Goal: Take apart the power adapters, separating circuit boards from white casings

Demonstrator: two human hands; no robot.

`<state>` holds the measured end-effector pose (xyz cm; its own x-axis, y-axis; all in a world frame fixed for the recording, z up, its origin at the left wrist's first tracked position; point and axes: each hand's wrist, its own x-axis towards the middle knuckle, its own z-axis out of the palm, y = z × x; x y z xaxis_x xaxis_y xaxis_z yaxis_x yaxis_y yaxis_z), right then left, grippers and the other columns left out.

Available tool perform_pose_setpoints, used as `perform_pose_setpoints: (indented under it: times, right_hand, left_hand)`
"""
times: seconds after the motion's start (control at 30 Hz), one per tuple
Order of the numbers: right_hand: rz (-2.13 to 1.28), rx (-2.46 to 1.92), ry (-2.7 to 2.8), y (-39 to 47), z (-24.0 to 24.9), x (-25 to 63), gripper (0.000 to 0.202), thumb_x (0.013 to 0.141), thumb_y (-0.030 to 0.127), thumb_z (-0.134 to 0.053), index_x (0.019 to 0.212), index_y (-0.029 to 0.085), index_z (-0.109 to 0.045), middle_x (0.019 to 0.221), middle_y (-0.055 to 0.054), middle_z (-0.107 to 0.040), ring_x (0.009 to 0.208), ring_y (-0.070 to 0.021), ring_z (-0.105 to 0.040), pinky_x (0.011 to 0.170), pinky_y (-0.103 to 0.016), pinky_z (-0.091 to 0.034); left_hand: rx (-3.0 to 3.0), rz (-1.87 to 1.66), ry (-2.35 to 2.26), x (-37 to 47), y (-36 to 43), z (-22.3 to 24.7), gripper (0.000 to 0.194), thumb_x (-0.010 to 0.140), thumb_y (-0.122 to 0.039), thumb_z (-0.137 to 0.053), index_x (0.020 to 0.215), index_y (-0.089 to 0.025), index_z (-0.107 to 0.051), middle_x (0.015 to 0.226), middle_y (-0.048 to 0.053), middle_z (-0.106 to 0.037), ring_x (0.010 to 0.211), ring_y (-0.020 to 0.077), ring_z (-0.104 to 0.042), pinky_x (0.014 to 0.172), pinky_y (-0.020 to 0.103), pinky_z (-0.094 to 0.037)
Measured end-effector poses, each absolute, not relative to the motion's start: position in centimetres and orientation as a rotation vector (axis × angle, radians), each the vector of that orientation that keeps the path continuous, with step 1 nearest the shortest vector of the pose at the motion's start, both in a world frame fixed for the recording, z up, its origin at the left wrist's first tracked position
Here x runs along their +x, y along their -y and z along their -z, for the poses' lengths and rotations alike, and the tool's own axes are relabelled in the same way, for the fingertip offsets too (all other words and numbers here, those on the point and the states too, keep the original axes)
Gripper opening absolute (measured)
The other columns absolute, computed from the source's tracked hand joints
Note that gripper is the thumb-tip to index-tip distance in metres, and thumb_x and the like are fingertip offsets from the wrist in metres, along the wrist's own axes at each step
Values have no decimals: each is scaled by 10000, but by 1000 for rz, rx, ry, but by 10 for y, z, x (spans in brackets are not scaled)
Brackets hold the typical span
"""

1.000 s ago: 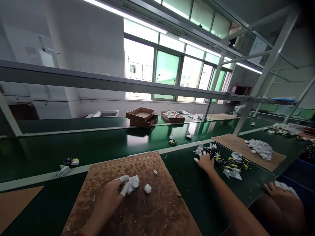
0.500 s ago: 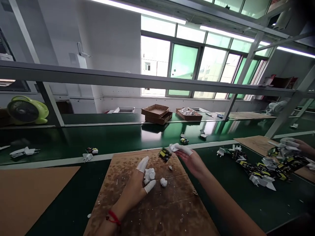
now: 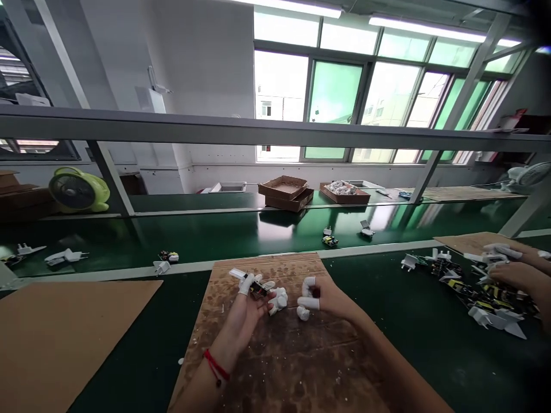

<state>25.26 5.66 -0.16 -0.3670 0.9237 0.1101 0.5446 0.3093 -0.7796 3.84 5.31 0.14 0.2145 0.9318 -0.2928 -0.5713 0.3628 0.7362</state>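
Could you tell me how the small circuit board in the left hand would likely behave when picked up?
The circuit board looks thin and small, so probably light and stiff. Pinched between capped fingertips of the left hand, its bumpy components could snag. Likely fragile; gentle grip seems wise.

Both bare forearms reach forward and converge near the middle. The left hand (image 3: 247, 301), with a red cord around its wrist, has white-capped fingertips pinched together in a closed grip. The right hand (image 3: 321, 298) is curled, its capped thumb and forefinger bent toward each other.
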Motion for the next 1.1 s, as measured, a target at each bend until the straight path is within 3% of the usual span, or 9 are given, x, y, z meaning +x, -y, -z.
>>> perform_pose_setpoints:
  times: [0.17,0.3,0.4,0.5,0.6,0.77,0.97,1.1]
  right_hand:
    - [-744,-1457,2078,-49,24,251,307,601,296,-727,599,182,-442,517,53,-397,495,-92,-336,471,-209,-192]
    - [-794,-1385,2169,-45,26,245,175,651,143,-605,659,189,-436,565,47,-436,511,-94,-368,481,-199,-236]
    - [-833,-1293,2181,-40,21,238,112,702,112,-512,725,191,-435,621,42,-454,547,-93,-400,502,-188,-289]
    - [-768,-1224,2087,-34,18,228,110,720,129,-493,775,193,-422,637,46,-429,556,-93,-394,510,-189,-296]
    - [-662,-1237,2002,-29,20,218,132,704,141,-503,755,199,-397,596,57,-411,519,-94,-380,493,-201,-274]
    - [-736,-1186,1775,-23,29,202,144,727,196,-534,760,210,-395,596,47,-456,524,-115,-436,512,-215,-332]
    - [-861,-977,1707,-10,34,183,216,729,181,-576,837,233,-397,689,34,-524,586,-124,-490,575,-221,-397]
    - [-740,-793,1942,-3,34,179,177,746,144,-525,818,236,-392,686,28,-501,572,-117,-445,564,-220,-374]
  left_hand:
    - [533,-1075,-796,40,-53,3,190,884,-313,-489,964,-144,-525,722,38,-634,609,155,-631,535,248,-478]
    - [563,-1060,-774,45,-50,6,184,867,-301,-524,952,-139,-544,687,26,-624,604,158,-615,540,258,-478]
    - [604,-1078,-723,50,-45,5,256,843,-329,-559,997,-125,-571,698,30,-634,611,162,-604,533,261,-470]
    - [655,-1136,-697,56,-37,4,353,787,-334,-638,1086,-154,-587,907,53,-671,831,187,-622,649,258,-489]
    - [703,-1131,-671,61,-29,7,465,732,-387,-687,1146,-197,-595,1113,58,-646,1076,236,-552,844,305,-467]
    - [612,-1201,-645,69,-24,13,598,662,-494,-718,1159,-186,-592,1091,70,-667,1134,263,-527,986,355,-395]
    - [467,-1348,-713,78,-20,6,608,686,-421,-699,1227,-219,-510,956,31,-697,983,230,-615,848,315,-497]
    - [371,-1368,-898,81,-19,4,452,781,-405,-620,1183,-217,-535,868,18,-688,828,176,-646,706,241,-522]
